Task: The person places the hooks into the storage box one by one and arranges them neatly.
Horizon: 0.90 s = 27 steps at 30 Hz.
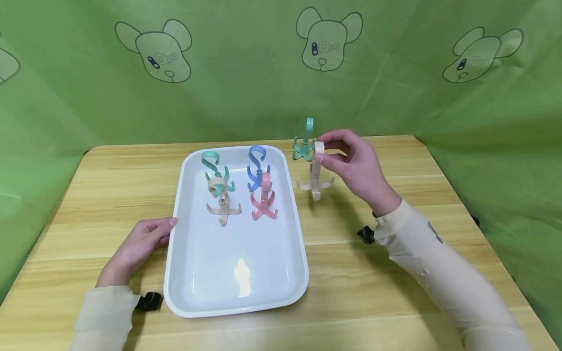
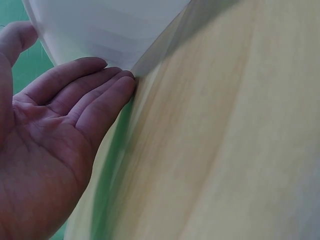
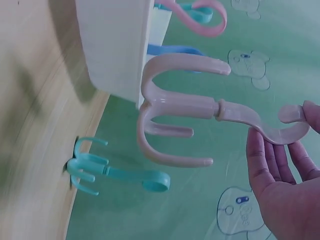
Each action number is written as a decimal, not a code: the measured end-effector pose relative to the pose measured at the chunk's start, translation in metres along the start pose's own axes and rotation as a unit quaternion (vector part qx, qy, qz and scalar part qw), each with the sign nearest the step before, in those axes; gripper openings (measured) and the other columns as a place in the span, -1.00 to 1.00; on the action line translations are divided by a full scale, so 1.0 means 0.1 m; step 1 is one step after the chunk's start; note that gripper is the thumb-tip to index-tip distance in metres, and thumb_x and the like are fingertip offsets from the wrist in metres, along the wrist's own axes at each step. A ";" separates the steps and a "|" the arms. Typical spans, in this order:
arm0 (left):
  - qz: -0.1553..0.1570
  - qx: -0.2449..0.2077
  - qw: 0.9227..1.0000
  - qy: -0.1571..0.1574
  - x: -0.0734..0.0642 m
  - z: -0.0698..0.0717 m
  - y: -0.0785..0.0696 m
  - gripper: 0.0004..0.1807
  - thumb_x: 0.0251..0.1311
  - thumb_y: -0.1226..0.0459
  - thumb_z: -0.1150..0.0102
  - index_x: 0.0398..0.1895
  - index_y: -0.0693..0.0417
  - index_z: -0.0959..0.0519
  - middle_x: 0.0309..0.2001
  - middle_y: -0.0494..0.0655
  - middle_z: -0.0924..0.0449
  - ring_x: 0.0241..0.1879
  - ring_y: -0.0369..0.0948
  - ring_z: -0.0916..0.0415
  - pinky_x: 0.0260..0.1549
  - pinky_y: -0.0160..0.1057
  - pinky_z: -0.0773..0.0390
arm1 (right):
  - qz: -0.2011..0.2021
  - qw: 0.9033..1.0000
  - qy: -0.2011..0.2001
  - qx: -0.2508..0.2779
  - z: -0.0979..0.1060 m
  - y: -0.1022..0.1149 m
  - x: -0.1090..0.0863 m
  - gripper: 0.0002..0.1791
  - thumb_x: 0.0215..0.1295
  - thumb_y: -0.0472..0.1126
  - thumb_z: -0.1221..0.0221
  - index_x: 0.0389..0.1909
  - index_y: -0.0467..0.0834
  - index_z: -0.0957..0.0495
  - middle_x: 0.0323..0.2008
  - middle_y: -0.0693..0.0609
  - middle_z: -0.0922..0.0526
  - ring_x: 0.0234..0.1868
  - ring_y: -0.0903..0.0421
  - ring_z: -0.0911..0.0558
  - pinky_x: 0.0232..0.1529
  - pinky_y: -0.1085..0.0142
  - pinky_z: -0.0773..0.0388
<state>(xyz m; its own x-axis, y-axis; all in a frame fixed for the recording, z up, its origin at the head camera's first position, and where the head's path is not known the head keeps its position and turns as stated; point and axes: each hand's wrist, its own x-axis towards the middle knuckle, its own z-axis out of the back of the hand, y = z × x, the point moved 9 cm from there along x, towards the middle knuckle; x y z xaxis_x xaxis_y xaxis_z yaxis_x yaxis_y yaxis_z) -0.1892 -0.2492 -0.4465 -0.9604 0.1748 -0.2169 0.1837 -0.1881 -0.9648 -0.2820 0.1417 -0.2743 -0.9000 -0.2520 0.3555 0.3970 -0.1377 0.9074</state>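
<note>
My right hand (image 1: 357, 163) pinches a beige multi-prong hanging hook (image 1: 315, 178) by its curved top. In the right wrist view this beige hook (image 3: 185, 107) is off the table, its prongs pointing away from the fingers. Just behind it a green hook (image 1: 304, 148) stands on the table. My left hand (image 1: 147, 241) holds the left rim of a white tray (image 1: 237, 304), thumb at the rim and fingers against the outer wall. Inside the tray's far half stand a green hook (image 1: 211, 161), a blue hook (image 1: 258, 178), another beige hook (image 1: 224, 209) and a pink hook (image 1: 265, 200).
The wooden table (image 1: 347, 302) carries the tray near its middle. A green curtain (image 1: 246, 107) with printed mouse-like heads hangs close behind and along both sides. Black wrist devices sit by both sleeves.
</note>
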 end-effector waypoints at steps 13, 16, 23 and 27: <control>-0.001 -0.002 1.000 -0.002 -0.01 0.00 0.00 -0.40 0.50 0.10 0.03 0.19 0.58 -0.39 0.19 0.45 -0.41 -0.04 -0.33 -0.58 -0.05 -0.29 -0.59 | 0.061 0.996 0.044 0.042 -0.30 0.26 -0.17 -0.67 0.19 -0.54 -0.27 -0.01 -0.44 -0.50 -0.02 -0.20 -0.53 -0.01 -0.06 -0.55 -0.05 0.24 -0.62; 0.001 -0.002 1.000 -0.003 -0.01 0.00 0.00 -0.40 0.50 0.09 0.03 0.19 0.56 -0.40 0.18 0.43 -0.43 -0.04 -0.31 -0.59 -0.05 -0.29 -0.59 | 0.056 0.996 0.054 0.036 -0.37 0.28 -0.20 -0.67 0.20 -0.54 -0.27 0.00 -0.43 -0.50 -0.02 -0.19 -0.52 0.00 -0.06 -0.55 -0.04 0.22 -0.62; 0.008 -0.003 1.000 0.001 -0.02 -0.01 0.01 -0.40 0.49 0.07 0.02 0.20 0.52 -0.41 0.18 0.39 -0.44 -0.04 -0.28 -0.60 -0.05 -0.28 -0.59 | 0.038 0.995 0.080 0.046 -0.53 0.31 -0.25 -0.63 0.15 -0.61 -0.25 0.00 -0.44 -0.49 -0.03 -0.17 -0.51 -0.03 -0.09 -0.56 -0.05 0.15 -0.63; 0.007 -0.001 1.000 0.001 -0.02 0.00 0.01 -0.40 0.49 0.06 0.02 0.21 0.53 -0.41 0.19 0.40 -0.43 -0.03 -0.29 -0.59 -0.05 -0.29 -0.59 | 0.029 0.994 0.094 0.049 -0.61 0.32 -0.27 -0.64 0.17 -0.58 -0.27 0.00 -0.41 -0.51 -0.03 -0.17 -0.54 -0.03 -0.08 -0.57 -0.02 0.13 -0.62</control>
<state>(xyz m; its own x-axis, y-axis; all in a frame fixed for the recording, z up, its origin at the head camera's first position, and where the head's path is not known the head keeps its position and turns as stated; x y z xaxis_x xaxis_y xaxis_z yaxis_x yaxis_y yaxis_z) -0.1875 -0.2495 -0.4469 -0.9573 0.1739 -0.2311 0.1979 -0.1888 -0.9619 -0.2345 0.0853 -0.2689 -0.8226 -0.4334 0.3681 0.4197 -0.0260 0.9073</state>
